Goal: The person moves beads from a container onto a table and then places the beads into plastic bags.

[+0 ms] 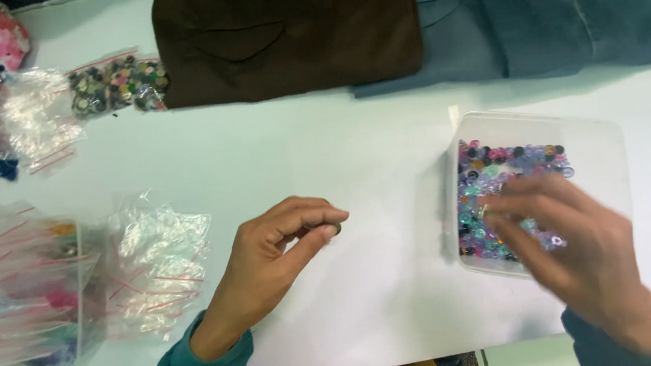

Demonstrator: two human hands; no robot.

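Sorting buttons: one picked, most remain in the clear plastic box (609,145).
The left hand (277,260) pinches a small dark round button (334,227) above the white table (338,151); the blurred right hand (570,245) reaches with spread fingers into the box; empty clear zip bags with red lines (153,258) lie left, one filled bag of dark buttons (112,83) behind.

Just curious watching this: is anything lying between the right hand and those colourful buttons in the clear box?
Nothing visible does. The right hand hovers directly over the open clear box, its blurred fingers right above the buttons, with no lid or bag between.
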